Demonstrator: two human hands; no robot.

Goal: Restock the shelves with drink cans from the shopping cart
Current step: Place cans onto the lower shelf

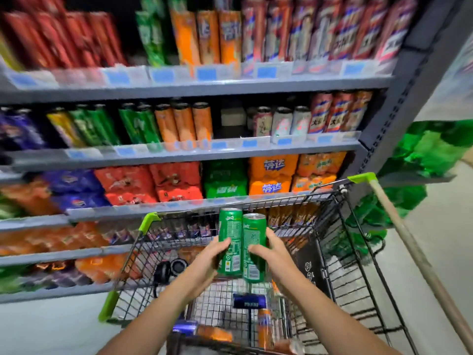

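Head view is showing the left hand point(204, 262) and right hand point(271, 254) each grasping one green can point(229, 234), point(254, 242), upright, touching, above the cart rim point(256, 201), just below the shelf edge point(153, 210).

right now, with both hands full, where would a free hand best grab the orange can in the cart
Grip the orange can around its middle, coming straight down from above. It stands about upright on the cart floor near the blue can, with wire walls all round, so the open top is the only way in. Its round side lets fingers wrap it. The left hand and right hand each hold a green can.
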